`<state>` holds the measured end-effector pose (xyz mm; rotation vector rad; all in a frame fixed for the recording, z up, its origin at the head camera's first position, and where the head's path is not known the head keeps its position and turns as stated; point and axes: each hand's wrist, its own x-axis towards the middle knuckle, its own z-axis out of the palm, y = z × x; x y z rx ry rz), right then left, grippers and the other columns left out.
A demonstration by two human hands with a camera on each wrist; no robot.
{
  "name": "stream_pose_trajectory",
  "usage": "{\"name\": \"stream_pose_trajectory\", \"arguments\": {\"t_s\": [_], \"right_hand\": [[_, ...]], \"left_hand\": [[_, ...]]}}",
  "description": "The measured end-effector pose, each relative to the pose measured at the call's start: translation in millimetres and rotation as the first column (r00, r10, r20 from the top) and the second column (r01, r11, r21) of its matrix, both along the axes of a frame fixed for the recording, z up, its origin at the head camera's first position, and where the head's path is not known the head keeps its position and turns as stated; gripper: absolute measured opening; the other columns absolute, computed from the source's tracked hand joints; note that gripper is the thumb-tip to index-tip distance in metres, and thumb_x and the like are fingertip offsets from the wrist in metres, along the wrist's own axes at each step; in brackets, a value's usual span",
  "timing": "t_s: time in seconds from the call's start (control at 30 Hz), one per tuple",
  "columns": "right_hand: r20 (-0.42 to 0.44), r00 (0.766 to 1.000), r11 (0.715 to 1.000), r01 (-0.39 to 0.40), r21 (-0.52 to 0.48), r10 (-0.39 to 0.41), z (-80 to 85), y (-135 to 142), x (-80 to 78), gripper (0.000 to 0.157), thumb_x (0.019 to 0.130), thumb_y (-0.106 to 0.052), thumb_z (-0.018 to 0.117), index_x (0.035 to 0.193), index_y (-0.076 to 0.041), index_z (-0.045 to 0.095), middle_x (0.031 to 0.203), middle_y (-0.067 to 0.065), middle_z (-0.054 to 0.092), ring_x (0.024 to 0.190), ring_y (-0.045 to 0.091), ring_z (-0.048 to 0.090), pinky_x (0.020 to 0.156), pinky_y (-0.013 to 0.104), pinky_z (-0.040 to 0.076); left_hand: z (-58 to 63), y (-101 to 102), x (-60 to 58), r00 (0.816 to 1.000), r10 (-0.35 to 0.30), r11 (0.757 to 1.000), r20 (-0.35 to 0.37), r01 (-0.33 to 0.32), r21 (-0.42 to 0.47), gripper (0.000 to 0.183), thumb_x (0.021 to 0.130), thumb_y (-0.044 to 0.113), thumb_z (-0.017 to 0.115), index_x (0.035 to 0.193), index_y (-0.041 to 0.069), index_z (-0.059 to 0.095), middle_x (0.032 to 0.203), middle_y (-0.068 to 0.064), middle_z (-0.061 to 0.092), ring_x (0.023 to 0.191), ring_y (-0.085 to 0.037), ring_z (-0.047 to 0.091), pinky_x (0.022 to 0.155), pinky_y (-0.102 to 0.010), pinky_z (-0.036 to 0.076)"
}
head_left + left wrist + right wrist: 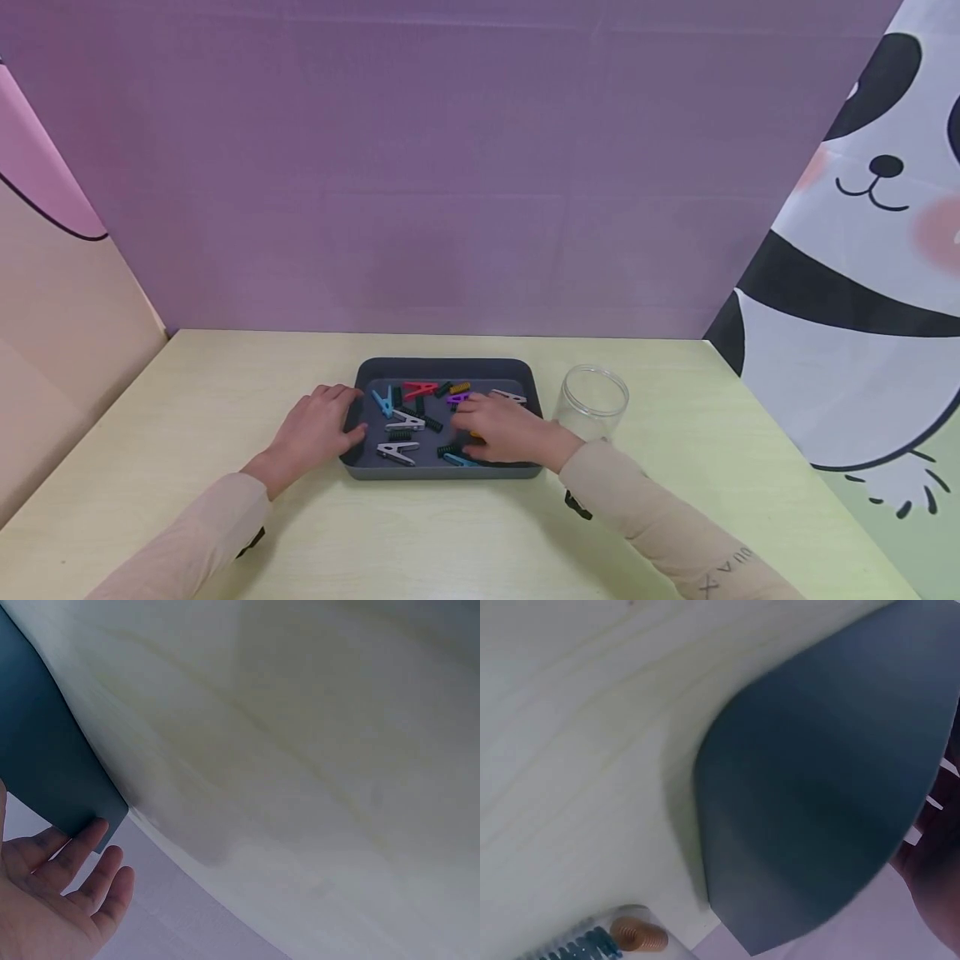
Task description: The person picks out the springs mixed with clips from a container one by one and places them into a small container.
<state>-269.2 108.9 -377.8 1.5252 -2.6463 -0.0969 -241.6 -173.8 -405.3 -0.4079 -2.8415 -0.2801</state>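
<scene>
Tray (442, 473) of clips (392, 451), relaxed left hand (318, 427) touching its left edge, right hand (504, 429) inside near right edge, grip unclear, jar (594, 398) alongside

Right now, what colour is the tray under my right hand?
The tray is dark grey; the head view shows it best.

Near the pale worktop's (420, 546) far edge, a grey rectangular tray (442, 473) holds multicoloured V-shaped clips (429, 387), left of a clear cylindrical jar (591, 402).
</scene>
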Motion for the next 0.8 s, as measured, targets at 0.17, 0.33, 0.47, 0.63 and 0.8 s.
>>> {"name": "stream_pose_trajectory", "arguments": {"t_s": [0.17, 0.33, 0.47, 0.63, 0.8], "right_hand": [[-0.001, 1.000, 1.000, -0.002, 0.012, 0.002, -5.1, -2.8, -2.5, 0.023, 0.082, -0.028, 0.065, 0.103, -0.019, 0.064, 0.105, -0.004, 0.062, 0.100, 0.014, 0.053, 0.086, 0.035, 0.048], [0.007, 1.000, 0.999, 0.019, 0.041, -0.020, -7.5, -5.0, -3.1, 0.021, 0.083, -0.028, 0.065, 0.102, -0.020, 0.064, 0.104, -0.006, 0.062, 0.099, 0.013, 0.052, 0.089, 0.037, 0.047], [0.007, 1.000, 0.998, 0.026, 0.052, -0.026, -7.7, -6.8, -3.5, 0.020, 0.083, -0.028, 0.065, 0.101, -0.021, 0.065, 0.102, -0.006, 0.062, 0.100, 0.014, 0.053, 0.091, 0.038, 0.046], [0.013, 0.999, 0.998, 0.034, 0.051, -0.034, -6.5, -8.1, -2.8, 0.016, 0.083, -0.027, 0.065, 0.098, -0.022, 0.066, 0.101, -0.005, 0.061, 0.102, 0.014, 0.053, 0.094, 0.040, 0.045], [0.014, 0.999, 0.998, 0.037, 0.055, -0.038, -6.7, -9.0, -2.6, 0.014, 0.083, -0.027, 0.065, 0.096, -0.021, 0.065, 0.100, -0.006, 0.061, 0.102, 0.014, 0.053, 0.095, 0.041, 0.044]], "left_hand": [[-0.4, 0.0, 0.0, 1.000, 0.004, 1.000, -0.002, -0.004, 0.001, 0.047, 0.078, 0.033, 0.066, 0.114, 0.004, 0.058, 0.115, -0.013, 0.061, 0.106, -0.031, 0.054, 0.086, -0.046, 0.046], [-0.4, 0.0, -0.6, 1.000, 0.004, 1.000, -0.005, -0.004, -0.006, 0.047, 0.078, 0.033, 0.066, 0.114, 0.004, 0.058, 0.114, -0.013, 0.061, 0.105, -0.031, 0.054, 0.086, -0.045, 0.047], [-0.5, -0.2, -0.7, 1.000, 0.003, 1.000, -0.007, -0.003, -0.008, 0.047, 0.078, 0.033, 0.066, 0.114, 0.004, 0.058, 0.114, -0.013, 0.061, 0.104, -0.031, 0.054, 0.085, -0.045, 0.047], [0.3, 0.2, -0.7, 1.000, 0.013, 1.000, 0.010, -0.013, -0.009, 0.047, 0.079, 0.033, 0.066, 0.115, 0.004, 0.057, 0.115, -0.013, 0.060, 0.106, -0.031, 0.054, 0.087, -0.046, 0.046], [1.2, 0.8, -0.5, 1.000, 0.018, 1.000, 0.021, -0.018, -0.007, 0.047, 0.079, 0.032, 0.066, 0.115, 0.004, 0.057, 0.117, -0.014, 0.060, 0.107, -0.032, 0.053, 0.087, -0.047, 0.046]]}}
